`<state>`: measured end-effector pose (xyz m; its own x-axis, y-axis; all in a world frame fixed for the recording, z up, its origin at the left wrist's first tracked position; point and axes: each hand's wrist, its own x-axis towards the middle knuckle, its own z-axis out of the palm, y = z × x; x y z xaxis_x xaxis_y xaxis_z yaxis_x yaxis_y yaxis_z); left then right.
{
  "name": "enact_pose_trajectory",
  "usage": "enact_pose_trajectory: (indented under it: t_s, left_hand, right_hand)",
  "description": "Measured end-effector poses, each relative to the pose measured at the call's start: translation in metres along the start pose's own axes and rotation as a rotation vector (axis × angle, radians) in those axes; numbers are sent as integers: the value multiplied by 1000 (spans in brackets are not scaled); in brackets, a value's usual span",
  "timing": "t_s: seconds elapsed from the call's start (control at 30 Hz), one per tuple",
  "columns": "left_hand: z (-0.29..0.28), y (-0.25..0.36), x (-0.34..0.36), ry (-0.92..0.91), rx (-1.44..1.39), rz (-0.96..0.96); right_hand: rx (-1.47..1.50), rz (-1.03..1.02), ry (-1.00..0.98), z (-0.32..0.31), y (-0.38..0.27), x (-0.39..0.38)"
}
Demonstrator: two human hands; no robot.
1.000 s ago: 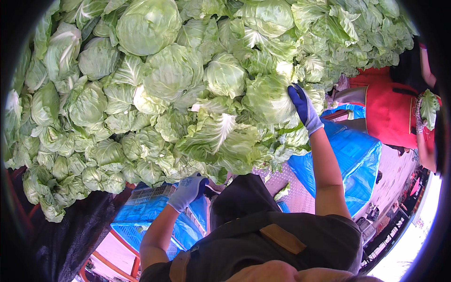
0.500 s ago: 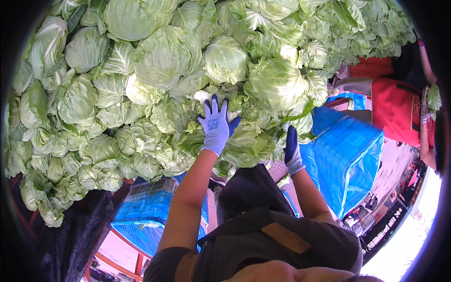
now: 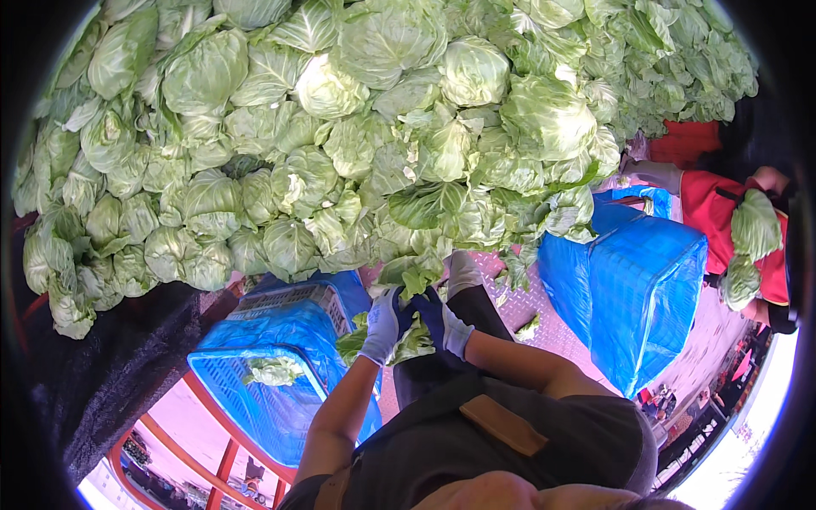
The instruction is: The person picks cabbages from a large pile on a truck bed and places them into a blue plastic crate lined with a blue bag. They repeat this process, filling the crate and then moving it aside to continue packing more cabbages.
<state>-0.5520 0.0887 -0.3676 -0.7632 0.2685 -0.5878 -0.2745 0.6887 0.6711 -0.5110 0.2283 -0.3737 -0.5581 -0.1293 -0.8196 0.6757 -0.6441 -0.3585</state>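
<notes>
A leafy cabbage piece [image 3: 414, 347] sits low in front of the dark-clad torso, caught between a gloved left hand [image 3: 387, 325] and a gloved right hand [image 3: 439, 321], both with fingers curled in and grasping its leaves. We see it lying directly between the hands, neither of them nearer, with green frills spilling out beyond the left wrist; so much is covered that we cannot tell its long axis, or whether it is a whole head or loose leaves. The gloves are pale knit with dark blue coating on the fingers

Just ahead of the fingertips, we find the cabbage pile [image 3: 331, 89] rising in a wide bank of round, pale green heads, waxy and veined, with ragged outer leaves. Near the left hand and to its left stands a blue lattice crate [image 3: 212, 384] draped in glossy plastic film, a crumpled leaf [image 3: 274, 371] inside. Well to the right, a second crate [image 3: 612, 280] is wrapped in similar film, beside textured metal flooring [image 3: 557, 316]. Farther right, we spot a co-worker in a red garment [image 3: 704, 204] by another cabbage [image 3: 755, 225]
</notes>
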Motion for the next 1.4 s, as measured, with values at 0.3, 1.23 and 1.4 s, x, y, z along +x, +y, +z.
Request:
enact_pose_trajectory:
  t_s: [0.3,1.23,1.4]
  left_hand:
    - [64,-190,17,-241,137,-114]
    - [42,209,207,-206,-1442,-10]
    - [-77,174,70,161,-1102,344]
  right_hand:
    - [542,443,-203,-15,112,62]
    - [-1183,-1048,453,-34,-396,-5]
    - [-692,-609,-309,29,-351,-64]
